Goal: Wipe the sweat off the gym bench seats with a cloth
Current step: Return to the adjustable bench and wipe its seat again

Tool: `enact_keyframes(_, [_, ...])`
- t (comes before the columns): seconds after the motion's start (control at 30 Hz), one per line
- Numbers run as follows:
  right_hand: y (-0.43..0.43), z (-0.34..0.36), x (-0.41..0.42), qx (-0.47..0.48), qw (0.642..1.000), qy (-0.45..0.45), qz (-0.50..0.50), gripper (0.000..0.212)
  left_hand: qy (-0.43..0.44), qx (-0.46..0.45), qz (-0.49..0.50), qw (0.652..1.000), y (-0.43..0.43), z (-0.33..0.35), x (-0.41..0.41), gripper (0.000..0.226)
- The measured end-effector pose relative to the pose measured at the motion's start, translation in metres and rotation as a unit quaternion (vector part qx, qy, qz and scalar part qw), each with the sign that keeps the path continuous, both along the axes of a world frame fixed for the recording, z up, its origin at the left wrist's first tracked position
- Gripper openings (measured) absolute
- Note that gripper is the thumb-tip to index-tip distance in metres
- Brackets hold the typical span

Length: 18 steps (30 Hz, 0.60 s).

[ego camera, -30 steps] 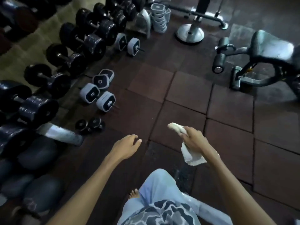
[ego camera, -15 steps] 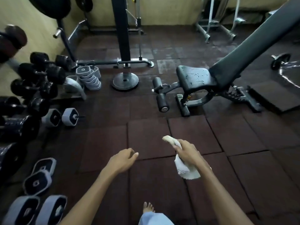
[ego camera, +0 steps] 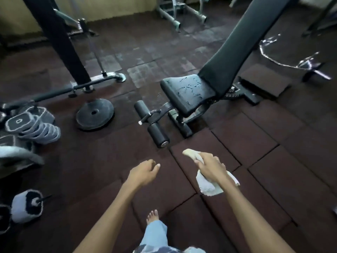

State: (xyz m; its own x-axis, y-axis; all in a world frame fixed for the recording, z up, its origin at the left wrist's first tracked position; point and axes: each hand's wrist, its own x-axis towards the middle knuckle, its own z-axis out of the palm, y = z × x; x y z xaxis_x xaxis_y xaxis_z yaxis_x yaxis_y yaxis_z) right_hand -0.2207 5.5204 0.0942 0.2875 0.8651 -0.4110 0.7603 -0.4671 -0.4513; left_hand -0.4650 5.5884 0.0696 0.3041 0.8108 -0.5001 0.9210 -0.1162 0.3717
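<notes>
Cloth (ego camera: 209, 187) is bunched up in the right hand (ego camera: 211, 168), fingers curled around the middle of it. One twisted end pokes out forward past the thumb and the rest droops below the palm. It looks like a small, thin white rag, so I'd say light, floppy and zero stiffness. It won't slip out, but it won't hold any shape on its own either. My guess is a scrunched grip like this is fine for carrying. For the actual wiping you'd want it spread flat under the palm with the fingers pinning the edges, otherwise only a little knot of fabric touches the pad.

Left hand (ego camera: 144, 172) is empty, fingers loosely curled and relaxed, hovering beside the right one over the rubber floor tiles (ego camera: 255, 143) (bare foot (ego camera: 152, 217) visible below, so the person is standing).

Just ahead are the foam rollers (ego camera: 156, 132) at the foot of the bench (ego camera: 182, 125), then the seat (ego camera: 187, 92) tilted up a bit. It's well apart from the cloth, nothing wiped yet as far as I can judge. The pad has scattered marks on it, could be droplets or cracked vinyl, can't tell. Vinyl is probably slick when wet, so firm strokes make sense. Behind the seat the long backrest (ego camera: 237, 42) slopes up and away, and a weight plate (ego camera: 94, 114) lies off to the left.
</notes>
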Motion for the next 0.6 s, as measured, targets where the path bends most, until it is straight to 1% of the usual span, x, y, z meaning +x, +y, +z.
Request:
enact_keyframes(0.1, [0.035, 0.010, 0.005, -0.001, 0.999, 0.020, -0.045, 0.028, -0.003, -0.009, -0.060, 0.998, 0.064, 0.002, 0.024, 0.042])
enact_keyframes(0.3, [0.080, 0.015, 0.045, -0.014, 0.991, 0.021, -0.133, 0.033, -0.020, -0.001, -0.148, 0.989, 0.154, 0.005, 0.092, 0.039])
enact_keyframes(0.43, [0.111, 0.012, 0.083, -0.001, 0.989, 0.028, -0.147, 0.040, -0.022, 0.006, -0.170, 0.985, 0.199, -0.003, 0.142, 0.042])
enact_keyframes(0.53, [0.146, 0.012, 0.119, 0.014, 0.988, 0.058, -0.143, 0.036, -0.016, 0.008, -0.177, 0.984, 0.231, -0.008, 0.182, 0.044])
enact_keyframes(0.6, [0.174, 0.014, 0.147, 0.017, 0.990, 0.063, -0.127, 0.036, -0.009, 0.001, -0.169, 0.986, 0.253, -0.008, 0.207, 0.046])
